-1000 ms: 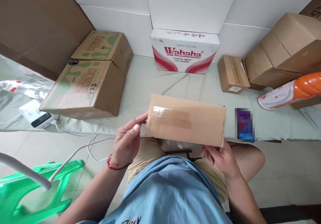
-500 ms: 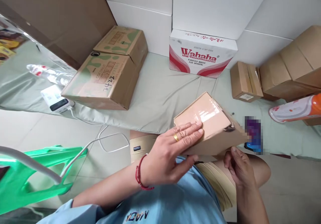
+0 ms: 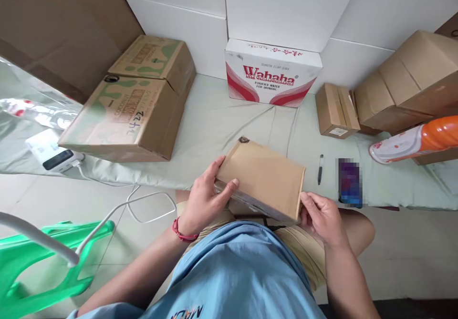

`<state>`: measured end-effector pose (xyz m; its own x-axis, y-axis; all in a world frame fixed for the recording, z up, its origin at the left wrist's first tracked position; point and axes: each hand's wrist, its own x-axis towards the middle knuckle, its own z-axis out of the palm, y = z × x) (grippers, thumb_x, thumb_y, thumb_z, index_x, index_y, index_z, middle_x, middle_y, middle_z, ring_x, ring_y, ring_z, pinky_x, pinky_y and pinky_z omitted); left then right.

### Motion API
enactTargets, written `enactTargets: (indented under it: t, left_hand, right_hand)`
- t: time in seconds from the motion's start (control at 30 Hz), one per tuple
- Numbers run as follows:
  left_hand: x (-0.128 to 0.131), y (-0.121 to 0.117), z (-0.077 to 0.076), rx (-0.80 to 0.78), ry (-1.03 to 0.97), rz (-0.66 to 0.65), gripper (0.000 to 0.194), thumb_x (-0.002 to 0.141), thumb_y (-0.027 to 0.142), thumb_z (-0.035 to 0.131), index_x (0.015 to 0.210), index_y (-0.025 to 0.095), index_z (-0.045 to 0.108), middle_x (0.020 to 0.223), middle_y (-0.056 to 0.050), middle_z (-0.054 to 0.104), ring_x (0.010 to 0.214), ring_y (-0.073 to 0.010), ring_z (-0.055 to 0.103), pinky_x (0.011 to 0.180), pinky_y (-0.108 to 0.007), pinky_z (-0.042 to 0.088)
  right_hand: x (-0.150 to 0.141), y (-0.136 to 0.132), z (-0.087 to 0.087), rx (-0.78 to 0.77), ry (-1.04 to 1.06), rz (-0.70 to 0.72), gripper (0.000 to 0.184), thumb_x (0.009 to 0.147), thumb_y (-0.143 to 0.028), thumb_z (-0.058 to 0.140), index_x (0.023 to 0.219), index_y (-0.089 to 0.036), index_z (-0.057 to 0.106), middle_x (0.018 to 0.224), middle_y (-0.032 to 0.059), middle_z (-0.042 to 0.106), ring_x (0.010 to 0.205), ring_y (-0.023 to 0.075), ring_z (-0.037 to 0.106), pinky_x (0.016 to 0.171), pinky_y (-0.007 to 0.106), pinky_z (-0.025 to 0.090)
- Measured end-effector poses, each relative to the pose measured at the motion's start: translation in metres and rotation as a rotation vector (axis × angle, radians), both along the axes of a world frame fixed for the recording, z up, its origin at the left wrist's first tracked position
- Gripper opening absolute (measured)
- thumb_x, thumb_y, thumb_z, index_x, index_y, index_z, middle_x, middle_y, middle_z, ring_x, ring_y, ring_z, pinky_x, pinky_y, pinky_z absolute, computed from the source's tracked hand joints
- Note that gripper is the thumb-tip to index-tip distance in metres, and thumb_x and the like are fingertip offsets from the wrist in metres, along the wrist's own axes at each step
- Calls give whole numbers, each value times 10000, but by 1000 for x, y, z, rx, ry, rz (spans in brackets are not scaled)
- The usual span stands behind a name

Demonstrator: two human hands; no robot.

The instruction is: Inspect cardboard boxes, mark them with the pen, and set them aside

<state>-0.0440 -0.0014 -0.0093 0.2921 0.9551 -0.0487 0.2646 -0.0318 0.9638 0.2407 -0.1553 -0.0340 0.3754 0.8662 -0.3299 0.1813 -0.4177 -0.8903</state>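
A small brown cardboard box is held tilted over my lap, at the front edge of the covered table. My left hand grips its left end, thumb on the upper face and the other fingers partly hidden behind. At the right end, my right hand pinches the box's edge between thumb and curled fingers. A dark mark shows at the box's far left corner, and shiny tape runs along its near side. Just right of the box lies a pen, with a phone, its screen blurred, beside it.
A printed coconut carton stands left, near a white power bank and a plastic bottle. At the back is a Wahaha carton. Brown boxes and an orange-capped can stand right. A green stool is lower left.
The box has been turned over, so a plain face is now up. My left hand moved from lying flat on it to its left end; my right hand now grips its right edge.
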Motion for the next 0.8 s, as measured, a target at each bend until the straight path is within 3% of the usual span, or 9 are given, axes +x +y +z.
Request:
enactTargets:
  t: [0.13,0.23,0.33,0.43,0.53,0.63,0.7,0.73,0.8]
  left_hand:
    - [-3,-18,-27,264,70,-128,793,909,412,879,1622,249,571,1727,-187,501,1611,-434,471,1260,-562,488]
    - [-1,-27,-37,599,167,-262,658,928,340,856,1548,289,642,1795,-157,422,1731,-443,244,1384,-670,255]
    - [9,-23,-36,699,227,-436,506,981,273,770,1481,288,697,1673,-133,600,1680,-409,389,1405,-666,180]
    - [22,-17,-31,710,286,-533,494,1028,252,685,1519,207,670,1628,-178,635,1570,-386,555,1352,-606,327]
    - [29,-17,-28,748,334,-524,491,1056,245,643,1535,135,649,1623,-219,627,1529,-387,590,1264,-556,438]
    - [31,-16,-27,799,378,-535,512,1066,267,655,1555,119,622,1624,-208,631,1505,-358,602,1211,-491,471]
    - [30,-12,-26,833,395,-547,519,1087,381,670,1534,120,634,1613,-194,645,1456,-350,626,1138,-472,506]
    - [30,-10,-24,842,386,-546,537,1094,470,662,1504,124,656,1595,-188,664,1413,-350,647,1091,-471,524]
    - [31,-3,-21,829,327,-534,599,1092,638,604,1406,141,718,1525,-168,720,1306,-340,689,1010,-469,550]
  right_hand:
    - [53,25,-15,-33,-465,-236,646,963,-814,561,1020,-204,768,716,58,735,568,194,609,565,302,453]
    - [100,48,-33,-270,-751,-264,537,907,-710,611,1001,-200,750,886,136,798,807,287,716,744,371,506]
    - [127,72,-42,-397,-757,-192,363,793,-592,758,776,-237,686,704,113,726,757,322,702,733,400,475]
    - [135,91,-37,-425,-709,-147,304,728,-429,818,588,-261,607,523,55,600,618,281,628,676,386,421]
    - [138,102,-17,-346,-652,-196,297,715,-354,821,554,-259,590,489,34,555,547,234,546,628,377,373]
    - [134,108,20,-176,-592,-314,317,818,-469,763,665,-282,558,505,-25,471,501,179,439,562,353,337]
    - [117,115,49,37,-399,-326,390,840,-536,749,696,-304,471,507,-77,359,462,134,335,500,312,276]
    - [103,120,62,225,-165,-294,416,798,-494,806,697,-300,452,510,-93,331,445,108,293,475,286,223]
    - [63,135,84,407,162,-165,309,716,-367,876,745,-274,583,503,-84,422,425,79,297,447,255,170]
